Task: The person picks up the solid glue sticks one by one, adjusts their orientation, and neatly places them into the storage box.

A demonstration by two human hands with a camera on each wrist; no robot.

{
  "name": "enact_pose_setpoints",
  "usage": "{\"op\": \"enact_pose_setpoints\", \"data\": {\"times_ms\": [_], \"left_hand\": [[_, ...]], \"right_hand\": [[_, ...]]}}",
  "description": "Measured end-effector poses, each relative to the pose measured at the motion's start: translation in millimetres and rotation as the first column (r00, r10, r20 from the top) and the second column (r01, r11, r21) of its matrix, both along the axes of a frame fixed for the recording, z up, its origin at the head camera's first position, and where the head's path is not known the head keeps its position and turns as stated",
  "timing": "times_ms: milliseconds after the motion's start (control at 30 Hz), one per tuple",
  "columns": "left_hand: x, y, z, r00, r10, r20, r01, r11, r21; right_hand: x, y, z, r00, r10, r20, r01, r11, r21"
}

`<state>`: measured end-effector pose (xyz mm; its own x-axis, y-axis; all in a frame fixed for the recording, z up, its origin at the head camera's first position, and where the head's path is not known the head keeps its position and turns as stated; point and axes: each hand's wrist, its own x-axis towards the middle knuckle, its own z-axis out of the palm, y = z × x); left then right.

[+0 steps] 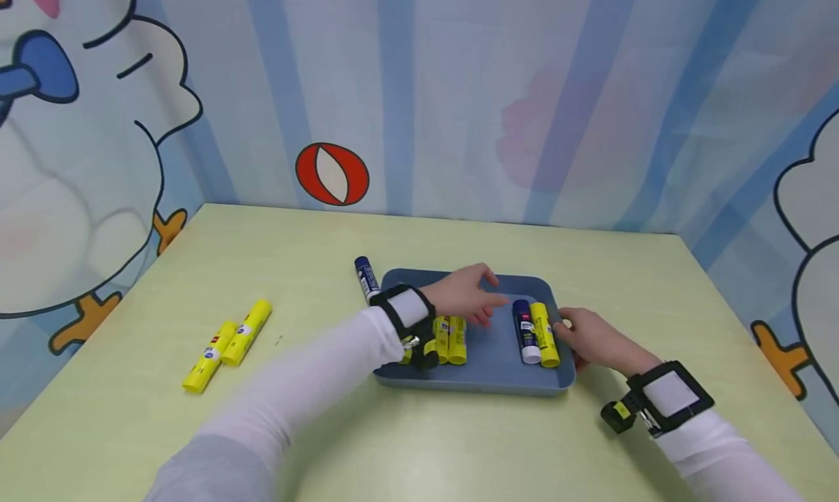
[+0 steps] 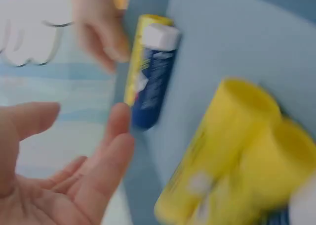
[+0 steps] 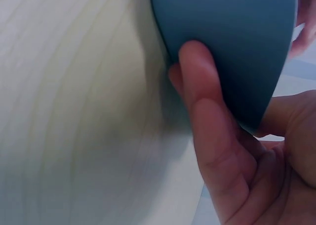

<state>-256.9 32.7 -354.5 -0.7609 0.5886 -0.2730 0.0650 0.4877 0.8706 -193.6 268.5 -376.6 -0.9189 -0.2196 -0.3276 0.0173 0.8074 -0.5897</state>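
Over the middle of a grey-blue tray (image 1: 491,356) my left hand (image 1: 462,291) hovers with fingers spread, holding nothing. At the tray's right end my right hand (image 1: 599,338) grips the wall, thumb at the rim and fingers against the outside, as the right wrist view shows of the tray wall (image 3: 227,32). Inside the tray, near its right end, a navy glue stick (image 1: 526,331) lies beside a yellow glue stick (image 1: 545,334). More yellow glue sticks (image 1: 457,342) lie in the left half, partly hidden by my left wrist; the left wrist view blurs them.
Two yellow glue sticks (image 1: 211,358) lie side by side on the table (image 1: 314,444) at the left. Another navy glue stick (image 1: 366,275) lies just outside the tray's far left corner. A printed curtain (image 1: 446,108) rises behind the table.
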Motion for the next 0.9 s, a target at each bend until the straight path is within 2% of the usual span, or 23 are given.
{"op": "enact_pose_setpoints", "data": {"times_ms": [67, 133, 233, 300, 400, 467, 500, 533, 600, 700, 800, 900], "left_hand": [[1.6, -25.2, 12.3, 0.999, 0.013, -0.043, -0.009, 0.996, 0.089], [1.3, -50.7, 24.0, 0.994, 0.053, -0.095, -0.038, 0.987, 0.159], [-3.6, -85.2, 33.7, 0.966, 0.159, -0.204, -0.117, 0.972, 0.203], [-8.7, -104.2, 36.4, 0.927, 0.232, -0.296, -0.184, 0.966, 0.18], [-18.5, -124.9, 34.0, 0.839, 0.321, -0.44, -0.324, 0.943, 0.072], [-25.5, -134.4, 29.2, 0.792, 0.341, -0.507, -0.412, 0.911, -0.031], [-29.5, -138.0, 25.7, 0.775, 0.346, -0.529, -0.452, 0.888, -0.081], [-33.1, -141.2, 22.0, 0.767, 0.349, -0.539, -0.487, 0.864, -0.132], [-39.2, -146.0, 15.5, 0.765, 0.352, -0.539, -0.534, 0.815, -0.227], [-49.0, -149.5, 4.3, 0.771, 0.344, -0.535, -0.578, 0.731, -0.362], [-56.1, -148.6, -4.9, 0.789, 0.318, -0.525, -0.584, 0.653, -0.482], [-60.0, -146.7, -13.5, 0.814, 0.274, -0.513, -0.561, 0.601, -0.569]], "right_hand": [[-0.6, -0.9, 0.5, 1.0, 0.006, -0.003, -0.006, 1.0, -0.001], [-1.5, -1.1, 0.7, 1.0, 0.01, -0.008, -0.01, 1.0, -0.001], [-2.8, -0.3, 0.6, 1.0, 0.014, -0.016, -0.014, 1.0, 0.005], [-3.1, 0.3, 0.8, 1.0, 0.013, -0.018, -0.012, 1.0, 0.01], [-2.9, 0.5, 1.4, 1.0, 0.007, -0.017, -0.006, 1.0, 0.015], [-2.2, 0.0, 1.7, 1.0, 0.0, -0.013, 0.0, 1.0, 0.015], [-1.8, -0.3, 1.5, 1.0, -0.001, -0.011, 0.002, 1.0, 0.015], [-1.4, -0.5, 1.3, 1.0, -0.003, -0.009, 0.003, 1.0, 0.017], [-0.7, -0.9, 0.5, 1.0, -0.002, -0.006, 0.002, 1.0, 0.016], [0.2, -1.2, -0.1, 1.0, 0.001, -0.008, -0.001, 1.0, 0.016], [0.7, -1.6, -0.3, 1.0, -0.001, -0.011, 0.001, 1.0, 0.013], [0.9, -2.4, -1.0, 1.0, 0.0, -0.01, 0.001, 1.0, 0.007]]}}
